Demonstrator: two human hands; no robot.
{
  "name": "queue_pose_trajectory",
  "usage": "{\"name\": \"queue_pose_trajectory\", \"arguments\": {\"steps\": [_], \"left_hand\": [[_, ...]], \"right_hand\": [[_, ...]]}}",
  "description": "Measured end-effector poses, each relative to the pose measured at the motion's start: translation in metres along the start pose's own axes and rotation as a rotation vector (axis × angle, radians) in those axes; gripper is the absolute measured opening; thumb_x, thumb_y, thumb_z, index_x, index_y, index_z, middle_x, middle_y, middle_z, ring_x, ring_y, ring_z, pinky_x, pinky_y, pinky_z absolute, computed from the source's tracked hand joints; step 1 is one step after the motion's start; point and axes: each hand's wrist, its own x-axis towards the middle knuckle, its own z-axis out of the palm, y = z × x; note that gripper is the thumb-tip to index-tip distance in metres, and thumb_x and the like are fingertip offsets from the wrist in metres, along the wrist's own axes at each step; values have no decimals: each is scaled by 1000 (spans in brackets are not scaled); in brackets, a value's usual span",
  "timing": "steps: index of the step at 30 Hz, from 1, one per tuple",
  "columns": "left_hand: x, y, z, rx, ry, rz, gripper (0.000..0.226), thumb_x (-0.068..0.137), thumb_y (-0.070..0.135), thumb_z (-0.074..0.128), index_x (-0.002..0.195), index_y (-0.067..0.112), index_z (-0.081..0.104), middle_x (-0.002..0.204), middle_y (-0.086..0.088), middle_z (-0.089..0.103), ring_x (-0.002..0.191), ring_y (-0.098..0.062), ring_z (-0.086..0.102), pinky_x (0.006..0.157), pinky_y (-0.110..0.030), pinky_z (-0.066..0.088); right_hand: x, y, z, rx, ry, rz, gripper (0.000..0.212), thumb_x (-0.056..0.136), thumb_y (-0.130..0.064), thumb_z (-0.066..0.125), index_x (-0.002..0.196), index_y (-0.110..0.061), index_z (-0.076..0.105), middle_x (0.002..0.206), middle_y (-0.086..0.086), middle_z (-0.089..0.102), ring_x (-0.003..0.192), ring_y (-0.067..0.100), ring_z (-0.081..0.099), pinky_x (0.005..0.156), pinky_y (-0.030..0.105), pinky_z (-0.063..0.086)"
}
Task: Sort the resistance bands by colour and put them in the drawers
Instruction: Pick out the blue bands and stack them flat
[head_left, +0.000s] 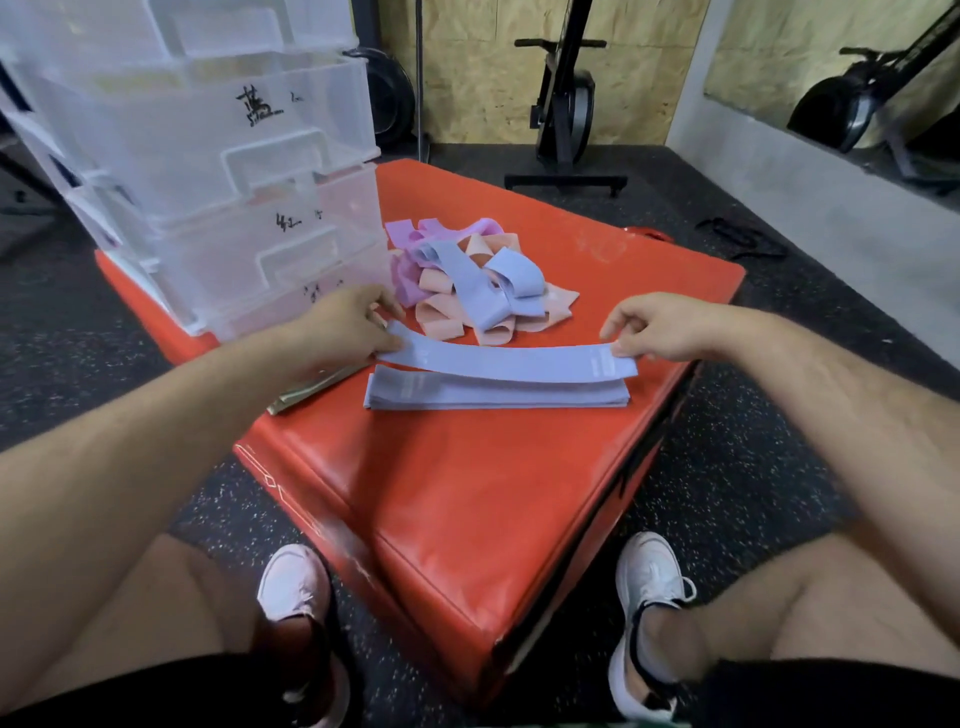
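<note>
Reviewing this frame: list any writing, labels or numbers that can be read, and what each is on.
None reads clearly.
Marker scrawl on upper drawer: illegible.
Marker scrawl on middle drawer: illegible.
Marker scrawl on bottom drawer: illegible.
White print on held lilac band: blurred.
Faint print on red mat: blurred.

Drawer unit (218, 171) left, band heap (467, 275) behind
</note>
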Motion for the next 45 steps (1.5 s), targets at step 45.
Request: {"name": "queue_pose_trajectory", "arguments": {"steps": [45], "left_hand": [[50, 16, 70, 354, -70, 444, 47, 80, 57, 58, 112, 24, 65, 107, -2, 62, 103, -23, 58, 90, -38, 48]], "right_hand": [[58, -58, 52, -303, 159, -363, 13, 95, -33, 57, 102, -37, 68, 110, -6, 61, 113, 18, 55, 98, 36, 44]]}}
